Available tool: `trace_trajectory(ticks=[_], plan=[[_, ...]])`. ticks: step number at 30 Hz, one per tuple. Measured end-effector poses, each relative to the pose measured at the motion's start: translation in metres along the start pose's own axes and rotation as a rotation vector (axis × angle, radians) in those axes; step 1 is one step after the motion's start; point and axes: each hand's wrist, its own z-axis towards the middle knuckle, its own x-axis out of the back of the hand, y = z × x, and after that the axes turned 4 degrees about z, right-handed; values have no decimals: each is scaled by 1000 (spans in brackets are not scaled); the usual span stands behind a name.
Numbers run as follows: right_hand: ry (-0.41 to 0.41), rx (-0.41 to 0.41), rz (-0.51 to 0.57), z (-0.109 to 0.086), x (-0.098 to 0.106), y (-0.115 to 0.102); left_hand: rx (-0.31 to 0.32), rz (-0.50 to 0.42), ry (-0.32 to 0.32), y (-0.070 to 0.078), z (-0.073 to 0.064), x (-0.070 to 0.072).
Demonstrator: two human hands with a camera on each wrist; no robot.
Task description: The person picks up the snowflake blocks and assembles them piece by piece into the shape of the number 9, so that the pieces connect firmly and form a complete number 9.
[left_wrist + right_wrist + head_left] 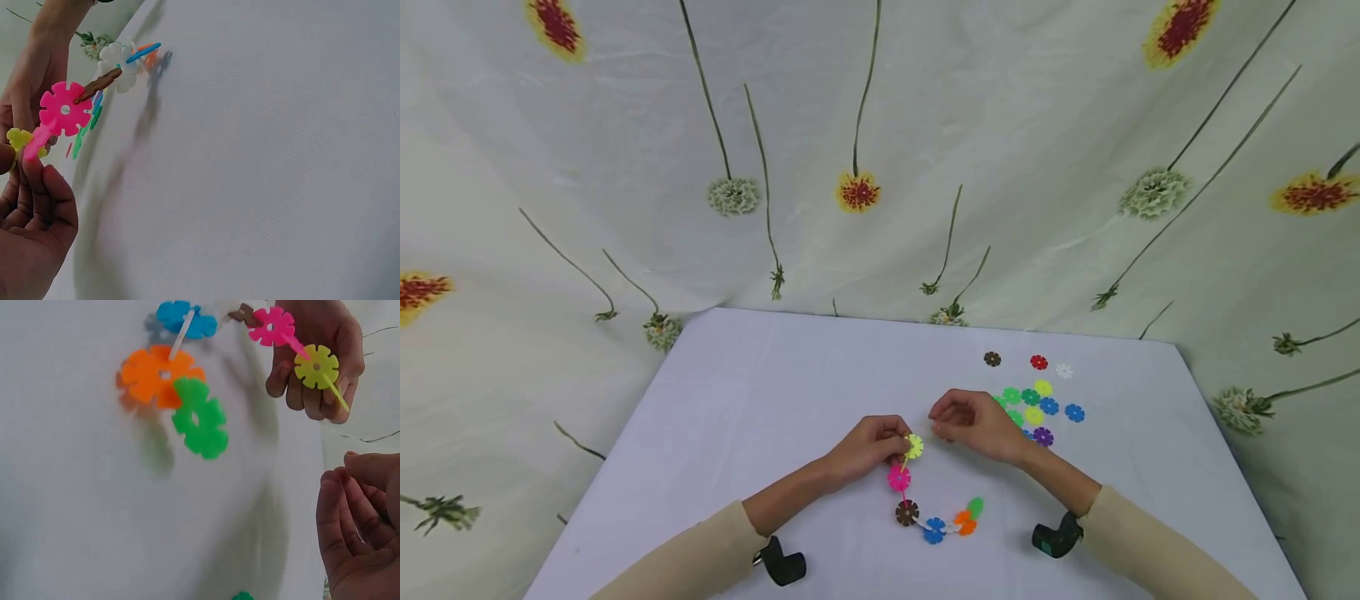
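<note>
My left hand (867,450) pinches one end of a chain of interlocking plastic snowflake discs, beside a yellow disc (317,367) and a pink disc (65,109). From there the chain curves down and right through a brown disc (907,512), a blue disc (934,531), white pieces, an orange disc (147,374) and a green disc (201,420) at its far end. Slightly right of the held end, my right hand (979,425) hovers with loosely bent fingers. Thumb and fingertips (329,481) come close together there, with nothing visible between them.
Loose discs in several colours lie beyond and beside the right hand, among them a purple disc (1042,437), a blue disc (1075,413) and a red disc (1039,362). A flower-printed cloth (895,125) hangs behind the white table (760,375).
</note>
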Motion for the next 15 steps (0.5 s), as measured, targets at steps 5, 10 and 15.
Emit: trace_trajectory(ticks=[5,10,15], plan=[[132,31,-228,9,16,4,12,-15,14,1,-4,3],[224,-9,-393,19,39,22,9,-22,11,3,-7,5],[223,-53,-489,18,60,36,4,-29,11,2,-10,7]])
